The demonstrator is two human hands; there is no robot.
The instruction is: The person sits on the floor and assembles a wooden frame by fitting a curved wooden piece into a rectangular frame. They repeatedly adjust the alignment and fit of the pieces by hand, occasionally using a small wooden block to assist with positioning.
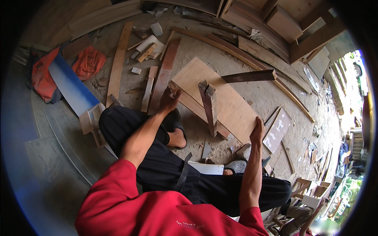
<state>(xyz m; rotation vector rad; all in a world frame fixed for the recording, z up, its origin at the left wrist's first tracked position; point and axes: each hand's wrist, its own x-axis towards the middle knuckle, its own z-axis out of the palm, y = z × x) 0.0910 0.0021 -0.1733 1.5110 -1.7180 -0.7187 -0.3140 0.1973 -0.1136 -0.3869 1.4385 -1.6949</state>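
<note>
A pale plywood panel lies flat before me, with a board along its near edge. A dark square wooden post with a rough, split top rises beside that edge. A second dark post juts out past the far side; whether either is fastened to the panel I cannot tell. My left hand is closed on the panel's left end, its fingers partly hidden. At the opposite end, my right hand is closed round the corner, its fingertips mostly hidden behind the edge.
Long planks and offcuts litter the dusty floor around the panel. A blue-and-white board leans by orange cloth on the left. Wooden furniture frames stand at the far right. Another person's arm shows lower right.
</note>
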